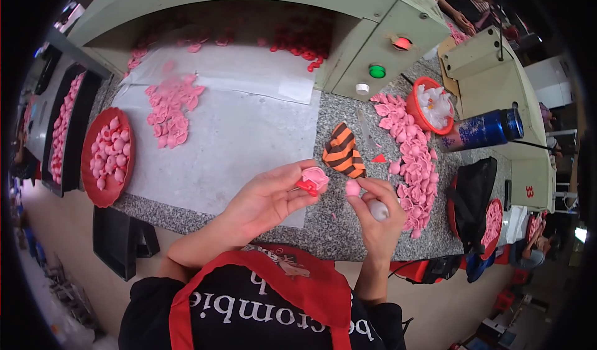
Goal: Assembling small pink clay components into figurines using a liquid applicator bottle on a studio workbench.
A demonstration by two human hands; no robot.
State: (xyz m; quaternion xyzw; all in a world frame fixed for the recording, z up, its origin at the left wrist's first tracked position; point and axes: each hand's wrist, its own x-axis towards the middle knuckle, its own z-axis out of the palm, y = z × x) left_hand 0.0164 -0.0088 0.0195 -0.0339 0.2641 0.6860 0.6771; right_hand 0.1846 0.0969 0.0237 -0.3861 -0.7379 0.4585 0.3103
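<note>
My left hand (pixel 270 198) pinches a small pink moulded piece with a red part (pixel 313 180) between thumb and fingers, just above the grey speckled table (pixel 339 123). A little to its right, my right hand (pixel 376 210) holds a small pink ball (pixel 352 188) at its fingertips and keeps a pale rounded piece (pixel 377 209) tucked in the palm. The two hands are close together, almost touching. An orange and black striped pouch (pixel 344 151) lies on the table just beyond them.
A heap of pink pieces (pixel 413 157) runs along the right, beside an orange bowl (pixel 429 104) and a blue bottle (pixel 485 129). A red tray of pink pieces (pixel 109 157) sits left, a white sheet (pixel 230 138) in the middle. A grey-green machine (pixel 373 45) stands behind.
</note>
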